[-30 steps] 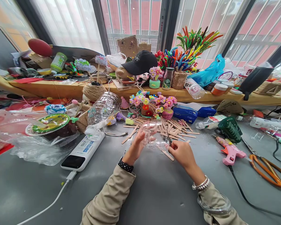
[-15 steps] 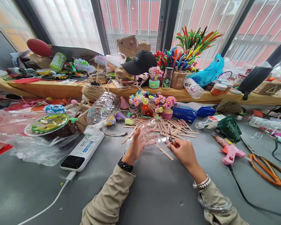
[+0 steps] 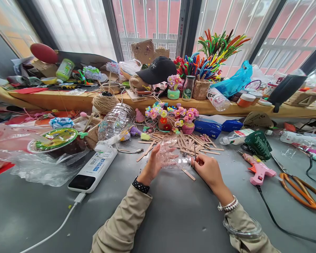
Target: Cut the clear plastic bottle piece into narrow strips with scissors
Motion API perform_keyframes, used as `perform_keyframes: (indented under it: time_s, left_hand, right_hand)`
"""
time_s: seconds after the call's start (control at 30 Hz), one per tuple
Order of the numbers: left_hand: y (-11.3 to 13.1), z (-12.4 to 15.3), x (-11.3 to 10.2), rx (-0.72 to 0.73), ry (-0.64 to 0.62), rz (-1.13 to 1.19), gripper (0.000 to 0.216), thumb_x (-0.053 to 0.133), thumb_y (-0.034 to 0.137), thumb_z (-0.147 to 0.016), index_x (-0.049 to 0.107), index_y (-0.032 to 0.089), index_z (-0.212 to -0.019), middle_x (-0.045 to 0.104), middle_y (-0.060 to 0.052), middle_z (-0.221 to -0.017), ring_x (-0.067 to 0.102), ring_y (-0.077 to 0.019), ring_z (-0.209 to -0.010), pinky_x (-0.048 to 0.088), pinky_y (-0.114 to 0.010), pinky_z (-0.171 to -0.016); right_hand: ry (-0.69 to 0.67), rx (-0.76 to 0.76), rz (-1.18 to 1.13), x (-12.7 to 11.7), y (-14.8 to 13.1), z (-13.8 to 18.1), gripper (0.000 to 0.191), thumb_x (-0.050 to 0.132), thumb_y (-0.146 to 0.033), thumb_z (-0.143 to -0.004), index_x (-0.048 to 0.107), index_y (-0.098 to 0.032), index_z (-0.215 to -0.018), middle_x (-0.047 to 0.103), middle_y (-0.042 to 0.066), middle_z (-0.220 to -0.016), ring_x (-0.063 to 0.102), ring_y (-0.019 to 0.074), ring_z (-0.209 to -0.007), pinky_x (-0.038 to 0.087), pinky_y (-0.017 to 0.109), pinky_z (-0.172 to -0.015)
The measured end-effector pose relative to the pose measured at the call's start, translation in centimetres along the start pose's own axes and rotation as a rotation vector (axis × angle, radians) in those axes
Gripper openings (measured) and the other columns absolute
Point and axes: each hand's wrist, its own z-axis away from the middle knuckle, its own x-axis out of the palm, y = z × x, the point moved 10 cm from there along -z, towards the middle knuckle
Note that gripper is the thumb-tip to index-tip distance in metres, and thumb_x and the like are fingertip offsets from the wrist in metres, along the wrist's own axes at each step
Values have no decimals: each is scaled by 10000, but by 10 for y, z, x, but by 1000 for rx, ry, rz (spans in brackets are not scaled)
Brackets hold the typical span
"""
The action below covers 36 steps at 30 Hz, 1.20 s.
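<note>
My left hand (image 3: 155, 163) is curled round a clear cut piece of plastic bottle (image 3: 173, 155), its fingers showing through the plastic. My right hand (image 3: 206, 168) pinches a thin dark tool (image 3: 195, 151) whose tip stands upright at the bottle's neck end. Both hands hover just above the grey table (image 3: 173, 211), in front of a heap of wooden craft sticks (image 3: 189, 142). One loose stick (image 3: 187, 173) lies under the bottle piece.
A white power bank (image 3: 93, 169) with cable lies left. A pink glue gun (image 3: 258, 169) and orange-handled scissors (image 3: 301, 191) lie right. A larger clear bottle (image 3: 116, 121), pipe-cleaner flowers (image 3: 173, 116), twine spool (image 3: 105, 102) and a cluttered wooden shelf (image 3: 68, 98) stand behind.
The bottle piece has been turned in my left hand, its neck now pointing toward my right hand. The right hand shifted slightly right with the thin tool.
</note>
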Motion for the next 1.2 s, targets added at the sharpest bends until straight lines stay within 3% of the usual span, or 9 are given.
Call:
perform_keyframes:
  time_s: [0.23,0.37,0.47,0.67,0.83,1.2]
  left_hand:
    - [-13,3,16,-219,-234,169,742,346,622,-762,409,78,-1262,624,-221,-1069,633,-355,-888,465,-438,-709]
    - [-21,7,19,-330,-263,160,772,308,644,-767,392,69,-1275,614,-237,-1099,625,-381,-919,462,-437,-705]
    - [-22,8,21,-346,-293,156,794,301,664,-761,399,69,-1278,602,-238,-1123,617,-386,-941,462,-428,-704]
    - [-19,6,16,-268,-236,65,725,352,614,-779,411,109,-1296,601,-196,-1131,632,-331,-891,472,-409,-694]
    - [-19,6,11,-260,-157,-40,684,362,584,-791,435,116,-1285,604,-181,-1119,633,-310,-869,479,-412,-701]
    - [-30,7,8,-382,-144,-79,732,321,656,-768,483,92,-1205,633,-191,-1014,653,-303,-772,492,-384,-620]
  right_hand:
    - [85,-47,-43,-12,-7,-1,490,389,-578,-799,372,-208,-479,353,-40,-429,300,101,-444,226,232,-460]
    - [54,-36,-109,-12,-6,-3,547,343,-652,-795,363,-212,-472,350,-38,-427,313,103,-442,232,233,-449]
    - [3,-23,-168,-9,-3,-4,604,277,-718,-782,441,-205,-510,396,-25,-445,359,115,-446,258,238,-449]
    - [-33,-83,-172,-7,-7,-3,624,271,-738,-780,547,-186,-687,526,15,-621,472,149,-566,340,246,-528]
    - [-72,-163,-37,-4,-16,-1,603,324,-746,-759,527,-192,-635,498,6,-615,446,139,-556,308,240,-515]
    - [-109,-247,137,-6,-20,1,587,378,-758,-726,492,-202,-577,560,19,-645,514,158,-594,317,246,-523]
